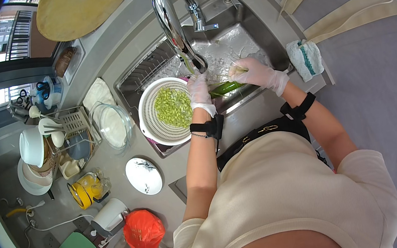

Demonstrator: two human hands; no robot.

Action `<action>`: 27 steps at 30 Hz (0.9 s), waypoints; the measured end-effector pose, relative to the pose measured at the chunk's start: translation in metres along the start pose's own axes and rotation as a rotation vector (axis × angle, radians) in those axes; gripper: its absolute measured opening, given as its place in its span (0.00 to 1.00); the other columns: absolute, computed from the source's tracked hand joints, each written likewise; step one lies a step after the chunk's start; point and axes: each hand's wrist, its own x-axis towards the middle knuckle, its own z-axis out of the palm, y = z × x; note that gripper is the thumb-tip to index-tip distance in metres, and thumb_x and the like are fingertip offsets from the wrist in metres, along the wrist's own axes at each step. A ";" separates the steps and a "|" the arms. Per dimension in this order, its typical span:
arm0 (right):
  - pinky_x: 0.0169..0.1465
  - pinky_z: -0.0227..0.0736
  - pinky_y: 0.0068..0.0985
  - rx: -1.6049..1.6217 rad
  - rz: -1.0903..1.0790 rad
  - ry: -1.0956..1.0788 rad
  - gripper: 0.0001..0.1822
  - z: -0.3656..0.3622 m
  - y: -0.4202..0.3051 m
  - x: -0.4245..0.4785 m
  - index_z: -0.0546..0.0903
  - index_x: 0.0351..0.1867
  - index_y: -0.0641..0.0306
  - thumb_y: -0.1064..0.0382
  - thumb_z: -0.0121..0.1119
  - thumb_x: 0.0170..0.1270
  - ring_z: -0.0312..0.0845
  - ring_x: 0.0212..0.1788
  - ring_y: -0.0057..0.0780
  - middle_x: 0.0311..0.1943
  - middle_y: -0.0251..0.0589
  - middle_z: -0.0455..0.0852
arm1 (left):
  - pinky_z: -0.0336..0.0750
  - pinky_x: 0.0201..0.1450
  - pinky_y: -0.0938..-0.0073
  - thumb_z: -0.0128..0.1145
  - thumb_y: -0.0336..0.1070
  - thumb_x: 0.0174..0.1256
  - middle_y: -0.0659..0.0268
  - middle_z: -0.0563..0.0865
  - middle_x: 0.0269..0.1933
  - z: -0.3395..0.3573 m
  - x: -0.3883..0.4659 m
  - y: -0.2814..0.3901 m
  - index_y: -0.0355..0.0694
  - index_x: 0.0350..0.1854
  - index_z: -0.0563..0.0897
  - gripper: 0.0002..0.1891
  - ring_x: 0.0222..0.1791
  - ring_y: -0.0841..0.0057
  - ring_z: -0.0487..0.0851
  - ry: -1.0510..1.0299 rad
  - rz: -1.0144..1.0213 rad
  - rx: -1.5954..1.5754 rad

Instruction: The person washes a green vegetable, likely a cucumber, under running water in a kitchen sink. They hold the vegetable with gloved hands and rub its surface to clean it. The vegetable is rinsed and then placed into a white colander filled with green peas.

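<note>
Both my hands wear thin clear gloves over a stainless steel sink (279,49). My right hand (258,73) is closed around pale stalk ends with fine root-like strands, probably scallions (238,69). My left hand (199,90), just below the faucet spout (197,63), is closed at the green part of the stalks; its fingertips are partly hidden. Below and between my hands lies a glossy green vegetable (228,88), its kind unclear. Left of my left hand, a white colander (145,110) holds shelled green beans (173,106). Water splashes in the basin.
A wire rack (154,67) spans the sink's left side. A folded cloth (305,59) lies at its right edge. On the left counter are a glass bowl (113,126), a white plate (144,176), a dish rack (72,122), an electric kettle (108,216) and a red plastic bag (143,230).
</note>
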 end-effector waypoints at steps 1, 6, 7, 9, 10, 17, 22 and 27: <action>0.33 0.67 0.18 0.008 0.007 0.030 0.08 -0.002 0.002 -0.001 0.80 0.33 0.67 0.66 0.58 0.55 0.70 0.27 0.15 0.24 0.31 0.79 | 0.58 0.14 0.85 0.61 0.42 0.56 0.76 0.72 0.17 0.002 -0.003 0.005 0.45 0.25 0.76 0.10 0.13 0.87 0.66 0.034 -0.025 0.052; 0.33 0.68 0.21 0.038 0.066 0.165 0.10 -0.003 0.001 -0.001 0.80 0.32 0.67 0.62 0.60 0.53 0.71 0.27 0.18 0.24 0.35 0.81 | 0.51 0.12 0.84 0.55 0.39 0.62 0.79 0.66 0.15 0.012 -0.018 0.020 0.43 0.29 0.79 0.07 0.10 0.88 0.58 -0.113 -0.265 -0.056; 0.33 0.68 0.21 -0.021 0.038 0.181 0.10 -0.001 0.000 0.000 0.80 0.31 0.67 0.62 0.60 0.53 0.72 0.26 0.18 0.23 0.36 0.80 | 0.48 0.11 0.84 0.54 0.40 0.62 0.79 0.64 0.14 0.008 -0.013 0.014 0.43 0.29 0.79 0.08 0.10 0.89 0.56 -0.184 -0.285 -0.053; 0.33 0.68 0.21 -0.142 -0.014 0.216 0.10 0.001 -0.001 0.002 0.81 0.31 0.67 0.61 0.60 0.53 0.72 0.26 0.19 0.22 0.37 0.80 | 0.46 0.12 0.87 0.53 0.44 0.64 0.82 0.62 0.15 0.008 -0.010 0.012 0.42 0.32 0.79 0.11 0.11 0.91 0.54 -0.309 -0.356 -0.136; 0.33 0.68 0.21 -0.180 -0.004 0.206 0.10 0.002 -0.002 0.003 0.81 0.31 0.67 0.61 0.60 0.53 0.72 0.26 0.19 0.22 0.37 0.80 | 0.46 0.13 0.87 0.52 0.44 0.65 0.82 0.61 0.15 0.012 -0.016 0.022 0.43 0.34 0.78 0.10 0.11 0.91 0.54 -0.373 -0.353 -0.169; 0.35 0.69 0.22 -0.039 0.012 0.178 0.10 0.010 0.026 0.012 0.81 0.31 0.67 0.61 0.59 0.53 0.73 0.27 0.21 0.23 0.38 0.81 | 0.53 0.14 0.89 0.60 0.38 0.59 0.76 0.77 0.19 0.020 -0.030 0.029 0.39 0.34 0.83 0.08 0.13 0.92 0.65 -0.264 -0.134 -0.062; 0.37 0.70 0.20 -0.047 0.030 0.219 0.10 0.012 0.030 0.017 0.81 0.34 0.68 0.63 0.59 0.53 0.73 0.30 0.18 0.27 0.36 0.82 | 0.55 0.14 0.89 0.59 0.37 0.61 0.79 0.73 0.19 0.015 -0.022 0.020 0.40 0.38 0.81 0.08 0.12 0.92 0.62 -0.311 -0.157 -0.033; 0.38 0.68 0.17 0.057 0.137 0.260 0.08 0.012 0.011 0.014 0.81 0.36 0.68 0.68 0.58 0.55 0.72 0.32 0.14 0.29 0.31 0.81 | 0.61 0.18 0.90 0.58 0.39 0.61 0.74 0.81 0.25 -0.002 -0.013 0.021 0.39 0.38 0.81 0.09 0.16 0.90 0.71 -0.517 -0.213 -0.133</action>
